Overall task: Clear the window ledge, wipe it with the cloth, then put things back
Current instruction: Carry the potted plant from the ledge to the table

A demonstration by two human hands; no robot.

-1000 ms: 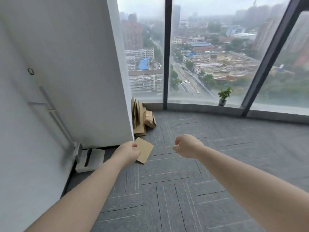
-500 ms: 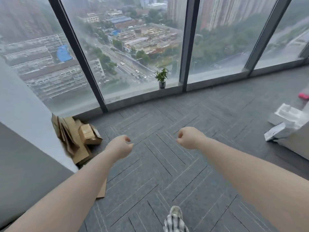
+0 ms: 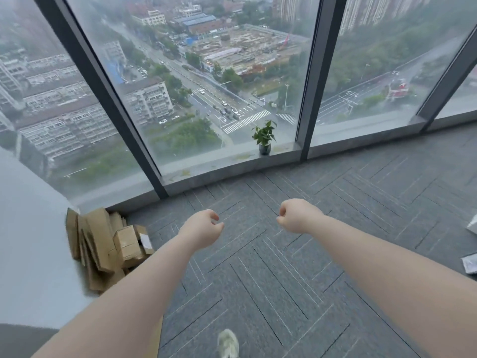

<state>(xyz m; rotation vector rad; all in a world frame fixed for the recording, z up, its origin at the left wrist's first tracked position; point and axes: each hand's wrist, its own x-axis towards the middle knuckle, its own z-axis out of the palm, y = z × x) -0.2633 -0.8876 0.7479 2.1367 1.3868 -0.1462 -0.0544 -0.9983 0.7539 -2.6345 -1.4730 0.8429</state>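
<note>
A small green plant in a dark pot [image 3: 264, 140] stands on the grey window ledge [image 3: 227, 160], just left of a dark window post. Yellowish specks lie on the ledge to the left of the pot. My left hand [image 3: 202, 232] and my right hand [image 3: 296, 218] are held out over the grey carpet, well short of the ledge. Both have curled fingers and hold nothing. No cloth is in view.
A stack of flattened cardboard and small boxes [image 3: 108, 244] leans against the white wall [image 3: 33, 254] at the left. White packaging [image 3: 471, 263] lies at the right edge. A shoe [image 3: 228, 343] shows at the bottom. Dark window posts [image 3: 308, 99] rise from the ledge.
The view has swung right from the white wall to the windows and come closer to the ledge and plant. Both hands stay held out in front, holding nothing.
</note>
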